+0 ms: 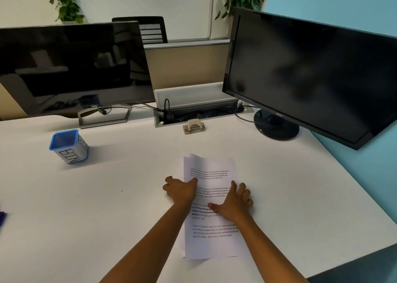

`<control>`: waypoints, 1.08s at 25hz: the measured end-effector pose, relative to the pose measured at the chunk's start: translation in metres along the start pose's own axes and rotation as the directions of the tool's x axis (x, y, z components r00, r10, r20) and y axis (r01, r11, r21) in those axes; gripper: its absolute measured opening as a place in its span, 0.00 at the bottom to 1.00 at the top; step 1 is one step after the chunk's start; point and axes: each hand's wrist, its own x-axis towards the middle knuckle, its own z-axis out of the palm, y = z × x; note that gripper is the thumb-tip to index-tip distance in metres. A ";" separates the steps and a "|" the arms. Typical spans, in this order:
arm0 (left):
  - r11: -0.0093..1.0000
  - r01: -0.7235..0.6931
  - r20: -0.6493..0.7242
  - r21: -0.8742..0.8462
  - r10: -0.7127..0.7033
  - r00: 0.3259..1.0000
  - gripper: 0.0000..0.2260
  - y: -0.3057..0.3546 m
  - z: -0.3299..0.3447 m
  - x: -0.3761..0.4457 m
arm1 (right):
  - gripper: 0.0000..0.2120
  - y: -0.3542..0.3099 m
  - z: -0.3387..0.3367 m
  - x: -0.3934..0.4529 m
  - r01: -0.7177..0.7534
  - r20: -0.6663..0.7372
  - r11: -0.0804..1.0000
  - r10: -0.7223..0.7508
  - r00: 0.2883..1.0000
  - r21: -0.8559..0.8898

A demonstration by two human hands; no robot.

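A small stack of printed white paper sheets (211, 171) lies on the white desk (107, 207) in front of me, its top corners slightly fanned. My left hand (181, 189) lies at the stack's left edge, its thumb on the top sheet and its fingers on the desk. My right hand (235, 203) rests flat on the right half of the stack, fingers spread and straight, the thumb pointing left across the text.
A blue mesh cup labelled BIN (69, 146) stands at the left. Two dark monitors (71, 67) (311, 76) stand at the back, with an open cable tray (202, 113) and a beige stapler-like item (194, 127) between them. Something purple (2, 217) shows at the left edge.
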 end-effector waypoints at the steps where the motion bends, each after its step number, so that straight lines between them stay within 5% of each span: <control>1: 0.999 0.031 0.031 -0.041 -0.029 0.999 0.36 0.003 -0.004 0.002 | 0.59 0.001 0.001 0.000 0.005 -0.008 1.000 -0.005 1.000 0.003; 5: 0.994 0.084 0.248 -0.077 -0.062 0.967 0.24 -0.002 -0.018 0.015 | 0.59 0.004 0.004 0.001 0.021 -0.039 1.000 -0.020 0.999 0.020; 9: 0.996 -0.060 0.409 -0.066 0.081 0.909 0.15 -0.013 -0.031 0.017 | 0.62 0.003 0.002 0.003 0.056 -0.051 0.998 -0.053 0.997 0.041; 11: 0.987 -0.111 0.475 -0.115 0.153 0.867 0.16 -0.010 -0.042 0.012 | 0.63 0.006 -0.004 0.011 0.078 -0.109 0.972 -0.055 0.993 0.222; 14: 0.970 -0.138 0.577 -0.202 0.231 0.784 0.17 -0.003 -0.068 0.013 | 0.55 0.013 -0.022 0.022 0.097 -0.108 0.661 -0.024 0.994 0.744; 17: 0.956 -0.143 0.572 -0.258 0.270 0.774 0.17 0.004 -0.091 0.019 | 0.30 0.013 -0.035 0.021 0.050 0.019 0.309 -0.215 0.976 0.950; 21: 0.962 -0.039 0.458 -0.270 0.164 0.874 0.16 -0.001 -0.107 0.040 | 0.17 -0.002 -0.027 0.019 -0.007 0.079 0.257 -0.270 0.960 0.966; 24: 0.976 0.097 0.477 -0.196 0.008 0.879 0.17 -0.020 -0.110 0.050 | 0.19 -0.018 -0.009 0.022 -0.101 0.190 0.294 -0.290 0.938 0.950; 27: 0.983 0.085 0.469 -0.165 0.002 0.883 0.20 -0.039 -0.102 0.046 | 0.20 -0.035 0.007 0.019 -0.138 0.251 0.344 -0.310 0.917 0.929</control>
